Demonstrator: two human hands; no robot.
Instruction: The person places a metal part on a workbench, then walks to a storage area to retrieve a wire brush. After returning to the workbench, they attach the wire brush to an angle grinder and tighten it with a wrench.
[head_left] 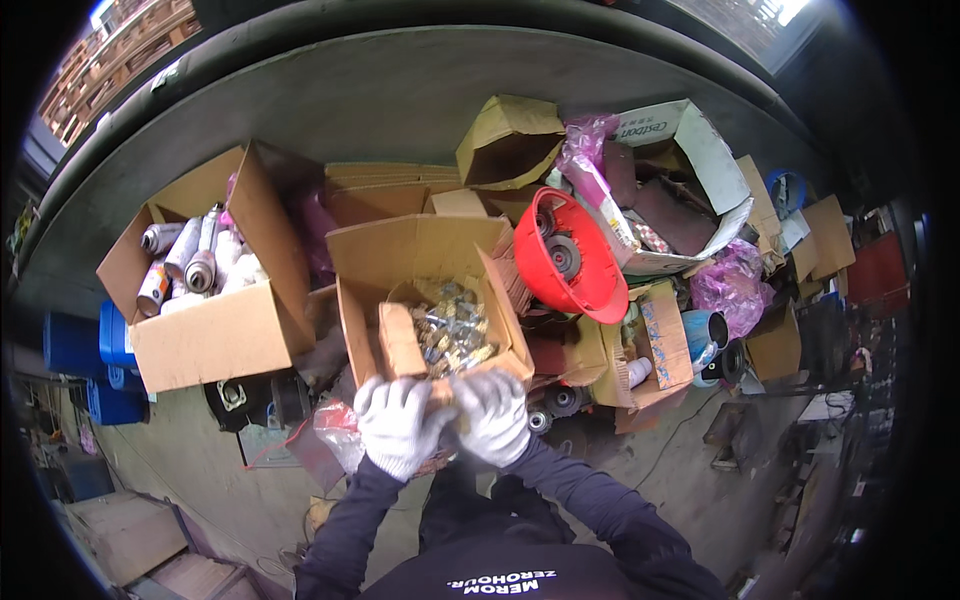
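Observation:
An open cardboard box (352, 322) in the middle holds a heap of small metal fittings (455, 328), silvery and brass-coloured. A cardboard flap (401, 340) stands inside it, beside the fittings. At the box's near edge, my left hand (398, 425), in a white work glove, is closed with its fingers over the cardboard. My right hand (490, 418), gloved the same way, grips that edge just to the right, its thumb side turned toward the left hand. The palms and the undersides of the fingers are hidden.
To the left, a cardboard box (210, 340) holds several spray cans (200, 262). A red hard hat (585, 285) with round metal parts lies on the right. Behind it is a white carton (725, 165) with dark pieces. Blue containers (115, 335) stand far left.

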